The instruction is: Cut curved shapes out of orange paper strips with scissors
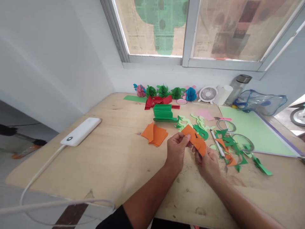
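I'm pinching notched orange paper (193, 140) in my left hand (175, 148) (right hand (207, 163): can't tell), scraps (229, 141) cut, orange stack (158, 136) seemingly remaining.

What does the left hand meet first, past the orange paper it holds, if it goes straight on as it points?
Past the orange paper, the left hand probably meets the light-green paper cutouts. Its height above the table is unclear, so it might pass over them.
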Tool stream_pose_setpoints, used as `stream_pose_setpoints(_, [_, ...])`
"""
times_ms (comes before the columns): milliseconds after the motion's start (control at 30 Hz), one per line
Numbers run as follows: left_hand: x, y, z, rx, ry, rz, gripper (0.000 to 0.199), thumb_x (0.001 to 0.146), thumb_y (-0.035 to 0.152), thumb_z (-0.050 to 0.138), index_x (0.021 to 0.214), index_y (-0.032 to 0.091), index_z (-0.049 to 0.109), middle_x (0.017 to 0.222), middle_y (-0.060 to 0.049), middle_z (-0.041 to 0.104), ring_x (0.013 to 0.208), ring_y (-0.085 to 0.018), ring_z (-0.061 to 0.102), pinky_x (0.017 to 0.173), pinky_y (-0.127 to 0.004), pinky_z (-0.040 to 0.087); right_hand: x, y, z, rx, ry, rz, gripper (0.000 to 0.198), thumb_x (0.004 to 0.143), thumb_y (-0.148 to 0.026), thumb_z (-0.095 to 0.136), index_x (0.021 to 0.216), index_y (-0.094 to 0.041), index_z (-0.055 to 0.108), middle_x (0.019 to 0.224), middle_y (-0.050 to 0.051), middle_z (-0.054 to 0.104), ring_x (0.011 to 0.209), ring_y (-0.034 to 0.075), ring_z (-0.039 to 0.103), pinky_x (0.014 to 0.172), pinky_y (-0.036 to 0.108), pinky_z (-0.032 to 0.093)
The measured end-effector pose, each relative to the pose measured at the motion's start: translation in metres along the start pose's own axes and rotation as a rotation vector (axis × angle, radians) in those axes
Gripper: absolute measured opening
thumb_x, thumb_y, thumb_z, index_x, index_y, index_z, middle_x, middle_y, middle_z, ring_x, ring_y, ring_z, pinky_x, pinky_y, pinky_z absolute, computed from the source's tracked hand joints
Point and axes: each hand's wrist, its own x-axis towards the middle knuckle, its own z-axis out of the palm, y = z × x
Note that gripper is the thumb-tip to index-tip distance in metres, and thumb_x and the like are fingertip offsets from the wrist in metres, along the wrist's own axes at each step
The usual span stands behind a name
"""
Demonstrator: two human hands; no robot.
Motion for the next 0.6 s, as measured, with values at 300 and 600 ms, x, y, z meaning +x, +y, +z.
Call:
stream_pose_setpoints(300, [0.005,0.007,-0.005,0.078,-0.051,0.019,0.02,0.064,0.029,0.073,0.061,0.014,0.062,0.058,-0.001,0.062,0.051,-0.008,0.052,0.056,-0.023,0.044,-0.001,-0.024,-0.003,-0.22,-0.017,-0.038,0.039,0.081,-0.053,0.047,0.056,-0.024,0.044,0.042,-0.005,0.031,0.041,0.012,0.023,0.04,0.028,0.018])
stream_pose_setpoints(600, [0.009,0.008,-0.01,0.091,-0.108,0.001,0.022,0.064,0.03,0.073,0.058,0.014,0.059,0.055,0.0,0.06,0.05,-0.009,0.053,0.057,-0.024,0.045,0.0,-0.019,-0.005,-0.219,-0.042,-0.04,0.044,0.084,-0.055,0.047,0.053,-0.025,0.038,0.043,-0.005,0.028,0.039,0.011,0.021,0.039,0.028,0.016])
